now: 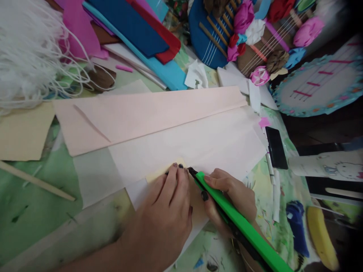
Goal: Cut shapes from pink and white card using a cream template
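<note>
A paint-smudged green cloth point(25, 234) is covering the table, and all sorts of craft stuff is crowding it. At the far left, white cord point(31, 53) is sprawling in a tangle, a tan card point(24, 134) and a pale stick point(36, 180) lying nearer. Next along, blue sheets point(127, 26) are leaning over the far side, and a long pink strip point(153, 115) is lying across white paper point(159, 145).

In the middle, the left hand point(168, 211) is resting on the papers, its fingers held close together over a small yellow card point(154, 172) — whether they are pinching it, I can't tell. Just right of it, the right hand point(236, 189) is wrapping around a green tool point(236, 215), thumb on top, and the tool's black tip is pointing right beside the left fingertips, over the papers. Behind, a blue paper guitar point(208, 45) is standing among bright paper flowers point(244, 17).

Further right, a phone point(276, 147) is lying near the edge — a white cup point(334, 166) is sitting just beyond it.
</note>
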The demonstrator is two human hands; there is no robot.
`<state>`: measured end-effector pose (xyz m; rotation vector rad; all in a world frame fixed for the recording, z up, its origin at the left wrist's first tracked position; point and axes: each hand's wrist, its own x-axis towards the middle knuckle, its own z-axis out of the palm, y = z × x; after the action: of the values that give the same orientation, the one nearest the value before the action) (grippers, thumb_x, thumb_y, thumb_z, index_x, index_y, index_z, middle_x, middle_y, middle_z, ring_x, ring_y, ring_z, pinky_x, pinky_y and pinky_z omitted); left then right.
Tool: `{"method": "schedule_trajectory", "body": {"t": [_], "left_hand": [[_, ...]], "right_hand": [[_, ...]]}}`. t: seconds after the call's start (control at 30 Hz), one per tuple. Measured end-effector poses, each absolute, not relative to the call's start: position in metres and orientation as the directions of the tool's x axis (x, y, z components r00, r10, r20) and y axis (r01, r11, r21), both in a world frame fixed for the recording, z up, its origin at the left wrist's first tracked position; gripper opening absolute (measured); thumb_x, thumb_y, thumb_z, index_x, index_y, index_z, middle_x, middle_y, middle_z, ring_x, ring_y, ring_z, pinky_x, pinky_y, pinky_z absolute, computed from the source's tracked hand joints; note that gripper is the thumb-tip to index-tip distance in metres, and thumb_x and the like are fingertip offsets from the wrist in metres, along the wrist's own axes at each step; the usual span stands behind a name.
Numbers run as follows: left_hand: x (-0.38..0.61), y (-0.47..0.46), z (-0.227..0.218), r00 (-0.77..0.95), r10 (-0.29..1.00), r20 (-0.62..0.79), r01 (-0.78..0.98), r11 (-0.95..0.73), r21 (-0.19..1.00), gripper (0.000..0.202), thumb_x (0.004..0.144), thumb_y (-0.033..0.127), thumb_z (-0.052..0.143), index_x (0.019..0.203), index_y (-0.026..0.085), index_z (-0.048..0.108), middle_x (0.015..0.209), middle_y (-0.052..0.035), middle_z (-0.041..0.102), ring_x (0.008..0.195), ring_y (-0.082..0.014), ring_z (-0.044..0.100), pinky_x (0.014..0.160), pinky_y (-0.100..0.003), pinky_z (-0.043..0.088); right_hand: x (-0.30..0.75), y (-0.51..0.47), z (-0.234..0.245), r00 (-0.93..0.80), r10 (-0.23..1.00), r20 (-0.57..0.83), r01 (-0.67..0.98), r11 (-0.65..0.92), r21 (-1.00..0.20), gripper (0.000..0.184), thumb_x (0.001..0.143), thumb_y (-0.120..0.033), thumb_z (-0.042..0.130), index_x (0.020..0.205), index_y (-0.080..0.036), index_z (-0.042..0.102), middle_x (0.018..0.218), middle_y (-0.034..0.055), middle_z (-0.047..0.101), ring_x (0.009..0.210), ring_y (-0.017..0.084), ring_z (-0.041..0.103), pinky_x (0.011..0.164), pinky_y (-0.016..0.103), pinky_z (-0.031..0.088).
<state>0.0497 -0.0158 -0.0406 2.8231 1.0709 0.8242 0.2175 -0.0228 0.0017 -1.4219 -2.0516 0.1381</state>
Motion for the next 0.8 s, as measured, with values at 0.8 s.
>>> {"method": "schedule_trajectory", "body": {"t": [0.8], "left_hand": [[0.0487,-0.0159,-0.0418,0.652,0.603,0.459,0.599,-0.781,0.177,0.046,0.094,0.022,0.046,0.124,-0.01,0.059,0.13,-0.0291,0.06,0.121,-0.0425,0.057,0.101,-0.05,0.041]], "right_hand": [[0.2197,-0.0266,-0.0017,-0.175,0.885,0.431,0.691,0.422,-0.586,0.035,0.072,-0.001,0.056,0.102,-0.019,0.059,0.073,0.004,0.061,0.057,0.014,0.053,0.046,0.027,0.042]]}}
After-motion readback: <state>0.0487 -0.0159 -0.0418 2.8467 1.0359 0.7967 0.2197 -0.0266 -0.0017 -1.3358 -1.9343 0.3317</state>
